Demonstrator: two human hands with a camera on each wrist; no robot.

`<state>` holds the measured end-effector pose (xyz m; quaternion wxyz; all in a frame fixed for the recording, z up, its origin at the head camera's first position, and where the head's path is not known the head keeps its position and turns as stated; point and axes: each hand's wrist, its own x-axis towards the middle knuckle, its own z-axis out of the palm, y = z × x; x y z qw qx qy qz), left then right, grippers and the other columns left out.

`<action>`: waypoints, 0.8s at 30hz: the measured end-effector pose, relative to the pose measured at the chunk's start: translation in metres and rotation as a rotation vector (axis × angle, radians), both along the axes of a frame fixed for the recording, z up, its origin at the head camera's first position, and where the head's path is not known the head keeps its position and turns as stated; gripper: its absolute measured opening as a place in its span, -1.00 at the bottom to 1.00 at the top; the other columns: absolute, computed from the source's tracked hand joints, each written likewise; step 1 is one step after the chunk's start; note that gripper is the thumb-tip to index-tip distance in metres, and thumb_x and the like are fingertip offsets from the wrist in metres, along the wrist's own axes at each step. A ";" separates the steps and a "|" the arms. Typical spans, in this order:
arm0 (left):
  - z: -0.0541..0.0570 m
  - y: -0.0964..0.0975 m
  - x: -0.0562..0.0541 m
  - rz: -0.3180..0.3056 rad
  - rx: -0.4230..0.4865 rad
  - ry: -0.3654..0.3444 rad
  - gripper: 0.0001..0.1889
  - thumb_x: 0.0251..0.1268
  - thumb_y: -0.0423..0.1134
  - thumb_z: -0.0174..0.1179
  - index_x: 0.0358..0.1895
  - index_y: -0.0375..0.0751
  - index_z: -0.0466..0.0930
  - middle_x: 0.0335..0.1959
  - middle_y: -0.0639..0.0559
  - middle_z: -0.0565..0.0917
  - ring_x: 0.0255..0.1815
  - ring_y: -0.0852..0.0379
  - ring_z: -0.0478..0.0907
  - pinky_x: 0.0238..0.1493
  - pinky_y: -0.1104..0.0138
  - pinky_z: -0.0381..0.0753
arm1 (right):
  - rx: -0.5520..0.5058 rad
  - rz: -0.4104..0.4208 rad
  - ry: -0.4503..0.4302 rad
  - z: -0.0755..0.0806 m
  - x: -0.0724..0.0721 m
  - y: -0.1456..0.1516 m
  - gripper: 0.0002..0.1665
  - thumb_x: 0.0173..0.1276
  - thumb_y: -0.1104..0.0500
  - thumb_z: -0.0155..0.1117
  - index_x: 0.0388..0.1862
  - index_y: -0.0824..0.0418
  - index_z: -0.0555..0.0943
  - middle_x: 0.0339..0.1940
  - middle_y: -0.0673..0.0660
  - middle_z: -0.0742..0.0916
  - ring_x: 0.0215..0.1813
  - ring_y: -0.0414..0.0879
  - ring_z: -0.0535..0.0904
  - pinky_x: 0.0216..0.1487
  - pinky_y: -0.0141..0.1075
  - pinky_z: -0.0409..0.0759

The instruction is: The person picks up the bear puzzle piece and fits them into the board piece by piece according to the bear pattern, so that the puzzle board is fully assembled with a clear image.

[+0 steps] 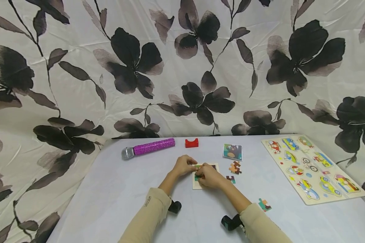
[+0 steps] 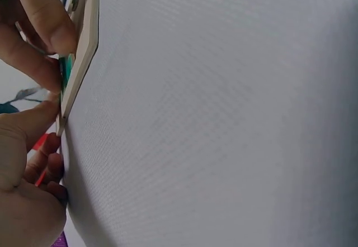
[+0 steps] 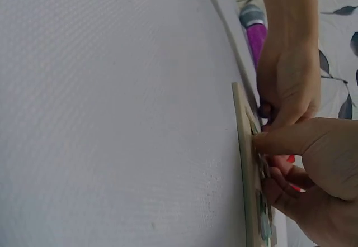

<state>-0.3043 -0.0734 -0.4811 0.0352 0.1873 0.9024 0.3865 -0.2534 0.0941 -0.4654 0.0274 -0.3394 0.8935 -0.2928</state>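
A small wooden puzzle board (image 1: 197,186) with green pieces in it lies on the table between the two hands. My left hand (image 1: 184,165) grips the board's far left edge; in the left wrist view its thumb lies at the board's corner and its other fingers curl. My right hand (image 1: 211,176) reaches over the board from the right. Its thumb and fingers pinch a puzzle piece against the board, as the right wrist view also suggests; the piece is mostly hidden. Loose jigsaw pieces (image 1: 235,167) lie to the right, and a teal piece (image 1: 264,204) is nearer the right sleeve.
A picture card (image 1: 232,152) of an animal lies behind the loose pieces. Farther right is a large vehicle puzzle board (image 1: 314,168). A purple glitter microphone (image 1: 153,147) and a red block (image 1: 191,143) sit near the back edge, before a flowered cloth (image 1: 197,67).
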 end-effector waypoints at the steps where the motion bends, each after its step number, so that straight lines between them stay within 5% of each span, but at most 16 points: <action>1: 0.000 0.000 0.000 0.004 0.000 -0.003 -0.74 -0.05 -0.27 0.44 -0.26 -0.34 0.71 -0.34 -0.08 0.64 -0.31 0.12 0.47 -0.24 0.38 0.46 | 0.004 0.011 0.008 -0.001 0.000 0.000 -0.81 0.12 0.42 0.25 -0.26 0.43 0.69 -0.35 0.20 0.67 -0.22 -0.04 0.44 -0.21 -0.24 0.48; 8: -0.002 0.001 0.000 -0.006 0.003 -0.008 -0.74 -0.04 -0.27 0.43 -0.25 -0.34 0.71 -0.34 -0.07 0.63 -0.31 0.12 0.46 -0.25 0.38 0.45 | 0.073 0.020 0.101 -0.004 0.007 0.000 -0.80 0.18 0.42 0.25 -0.20 0.40 0.67 -0.26 0.20 0.55 -0.18 0.00 0.40 -0.15 -0.20 0.43; 16: -0.003 0.001 0.000 -0.004 0.012 -0.009 -0.73 -0.04 -0.27 0.43 -0.26 -0.35 0.71 -0.34 -0.07 0.63 -0.31 0.11 0.46 -0.25 0.39 0.44 | 0.109 -0.046 0.071 -0.003 0.014 0.000 -0.72 0.23 0.37 0.26 -0.07 0.40 0.66 -0.22 0.21 0.54 -0.19 0.02 0.34 -0.15 -0.16 0.33; 24: 0.001 0.001 0.000 0.012 0.006 -0.004 -0.74 -0.07 -0.27 0.45 -0.28 -0.34 0.71 -0.35 -0.06 0.62 -0.30 0.12 0.45 -0.23 0.37 0.44 | 0.008 -0.090 0.165 -0.006 0.007 0.003 -0.83 0.06 0.37 0.40 -0.31 0.38 0.72 -0.36 0.17 0.74 -0.27 0.02 0.59 -0.17 -0.16 0.51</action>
